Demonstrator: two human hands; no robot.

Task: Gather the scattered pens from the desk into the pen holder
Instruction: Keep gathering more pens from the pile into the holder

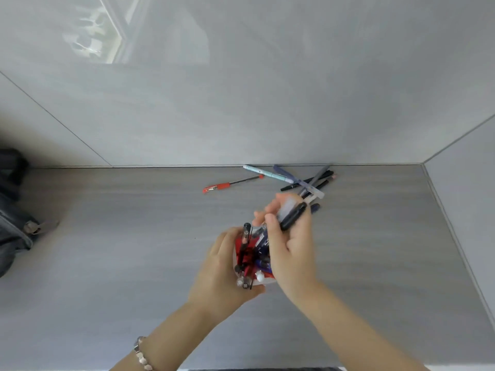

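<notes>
Two hands are meeting: the left hand is gripping a red-and-white pen holder, mostly hidden, while the right hand is clutching a blurred black pen. Beyond its fingers, loose pens are lying crossed.

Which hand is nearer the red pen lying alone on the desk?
Neither clearly. The red pen lies beyond both. The left hand grips the pen holder nearer the person; the right hand, holding a black pen, is right of it.

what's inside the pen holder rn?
Several pens stand in the pen holder: black, red and dark blue barrels. Exact count and the bottom are hidden by the left hand and right hand.
</notes>
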